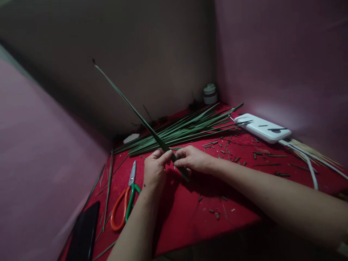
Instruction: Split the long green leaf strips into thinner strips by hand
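Both hands pinch one long green palm leaf strip (145,122), held at a slant above the red cloth, its thin tip reaching far up to the left. My left hand (157,166) grips it with thumb on top. Just below, my right hand (194,158) closes thumb and fingers on the same strip near its wide lower end. Left of my left wrist lie scissors (126,203) with orange and green handles, partly behind my forearm. Beyond my hands a pile of similar green leaf strips (176,130) lies across the cloth.
A white power bank (263,127) with a white cable (310,166) lies at right. A small white jar (210,94) stands in the back corner. A dark phone (84,232) rests at the left edge. Leaf cuttings (217,215) litter the red cloth (176,232); walls rise on three sides.
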Motion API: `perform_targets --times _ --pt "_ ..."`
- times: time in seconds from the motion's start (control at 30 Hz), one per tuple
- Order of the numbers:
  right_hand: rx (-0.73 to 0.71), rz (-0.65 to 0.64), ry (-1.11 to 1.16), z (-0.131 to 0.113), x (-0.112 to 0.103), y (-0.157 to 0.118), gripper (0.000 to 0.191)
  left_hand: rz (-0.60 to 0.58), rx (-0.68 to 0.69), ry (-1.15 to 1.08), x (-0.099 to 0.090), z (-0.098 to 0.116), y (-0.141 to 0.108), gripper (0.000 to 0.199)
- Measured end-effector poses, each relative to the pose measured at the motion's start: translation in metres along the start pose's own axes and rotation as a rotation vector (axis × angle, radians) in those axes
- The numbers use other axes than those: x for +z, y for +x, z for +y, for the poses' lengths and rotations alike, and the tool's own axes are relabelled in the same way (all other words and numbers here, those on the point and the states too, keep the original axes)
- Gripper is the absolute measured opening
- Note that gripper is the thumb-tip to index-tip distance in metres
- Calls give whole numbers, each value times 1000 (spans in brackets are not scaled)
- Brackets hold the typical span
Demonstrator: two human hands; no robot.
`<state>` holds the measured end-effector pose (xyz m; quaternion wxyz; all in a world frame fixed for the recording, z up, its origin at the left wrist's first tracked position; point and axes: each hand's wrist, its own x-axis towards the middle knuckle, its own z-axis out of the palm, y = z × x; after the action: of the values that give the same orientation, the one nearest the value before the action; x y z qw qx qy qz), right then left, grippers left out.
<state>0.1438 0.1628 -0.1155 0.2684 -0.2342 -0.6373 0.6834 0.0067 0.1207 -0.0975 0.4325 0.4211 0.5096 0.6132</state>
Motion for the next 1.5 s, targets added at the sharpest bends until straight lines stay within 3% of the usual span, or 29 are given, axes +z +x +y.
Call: perform_targets --times 0.27,0.33,0.5,0.67,0.93,1.07,1.17,1.3,1.5 --pt "57 -4 -103 2 -4 1 9 220 77 -156 -15 6 18 24" --pt "66 3 11 1 -4 0 3 225 71 -193 -20 9 22 28" --pt "121 -30 415 -4 -3 -4 9 183 38 -238 -22 9 24 31" --pt "147 -80 517 0 -3 -1 20 126 18 -248 -15 3 21 31" --pt "142 -44 407 1 -1 -2 17 35 -28 -222 -10 2 16 29" --pt "113 65 289 0 2 -3 13 -23 -69 -181 -7 2 12 40" --pt "71 146 134 2 3 -2 18 -49 -128 -96 -4 0 8 29" --pt "33 192 15 4 4 -1 17 -31 -124 -50 -2 -3 6 20" --pt "-23 235 -63 2 4 0 16 57 -68 -93 -5 0 10 22"
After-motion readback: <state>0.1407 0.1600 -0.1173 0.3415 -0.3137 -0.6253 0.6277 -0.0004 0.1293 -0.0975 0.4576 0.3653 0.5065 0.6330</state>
